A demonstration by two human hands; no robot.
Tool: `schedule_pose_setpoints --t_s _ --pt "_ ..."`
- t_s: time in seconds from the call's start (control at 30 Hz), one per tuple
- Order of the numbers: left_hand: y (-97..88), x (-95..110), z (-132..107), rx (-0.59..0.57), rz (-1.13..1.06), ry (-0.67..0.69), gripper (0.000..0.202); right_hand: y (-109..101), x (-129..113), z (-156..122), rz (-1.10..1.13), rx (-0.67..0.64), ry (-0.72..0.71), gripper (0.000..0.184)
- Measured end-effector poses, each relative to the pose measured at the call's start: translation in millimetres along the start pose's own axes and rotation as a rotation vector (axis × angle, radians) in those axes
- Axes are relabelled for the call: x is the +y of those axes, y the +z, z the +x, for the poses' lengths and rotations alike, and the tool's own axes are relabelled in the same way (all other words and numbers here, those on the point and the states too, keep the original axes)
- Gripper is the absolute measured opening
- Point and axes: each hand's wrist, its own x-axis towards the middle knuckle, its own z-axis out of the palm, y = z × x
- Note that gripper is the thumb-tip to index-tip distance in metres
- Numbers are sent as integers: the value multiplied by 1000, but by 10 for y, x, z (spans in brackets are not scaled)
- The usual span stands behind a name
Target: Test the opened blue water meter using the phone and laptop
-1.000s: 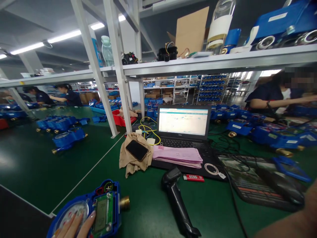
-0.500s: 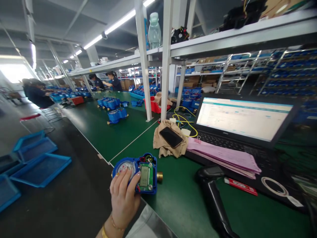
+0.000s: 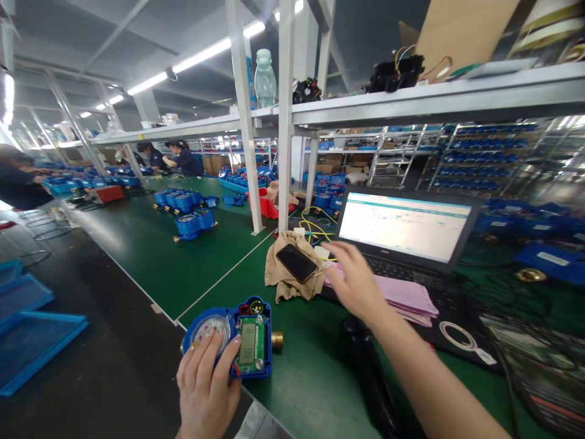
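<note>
The single head-worn view looks forward and down, close over the green workbench (image 3: 205,268).

Two bare arms in view, no gloves, no sleeves visible on either forearm. Left hand (image 3: 205,390): nails painted a light, pale shade, fairly long; wrist cut off by the frame edge, so any jewellery can't be seen. Right hand (image 3: 356,283): motion-blurred, no rings or watch made out, forearm bare down to the frame's bottom edge.

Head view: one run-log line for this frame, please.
left hand: fingers on blue meter | right hand: open, over pink papers | phone: on cloth
</note>
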Motion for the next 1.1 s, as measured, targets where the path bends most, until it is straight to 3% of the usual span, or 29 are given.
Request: schedule_pose_setpoints --t_s 0.17,0.33,0.5,0.73,0.9,1.1 --pt "11 -9 -9 4 -16 -19 24 444 -162 113 -92 -270 67 60" --pt "5 -7 -5 0 -16 -27 24 566 -183 210 -202 -513 142 64" --pt "-2 1 -7 1 -23 -19 24 547 -181 175 -193 -377 146 74" --pt "9 25 -7 11 -15 -33 22 507 -213 146 -214 -453 155 65" --pt "16 38 -25 22 -13 -39 26 509 -202 127 -218 -439 137 60" --pt "0 35 -21 3 0 -4 28 495 -211 134 -202 -401 122 32"
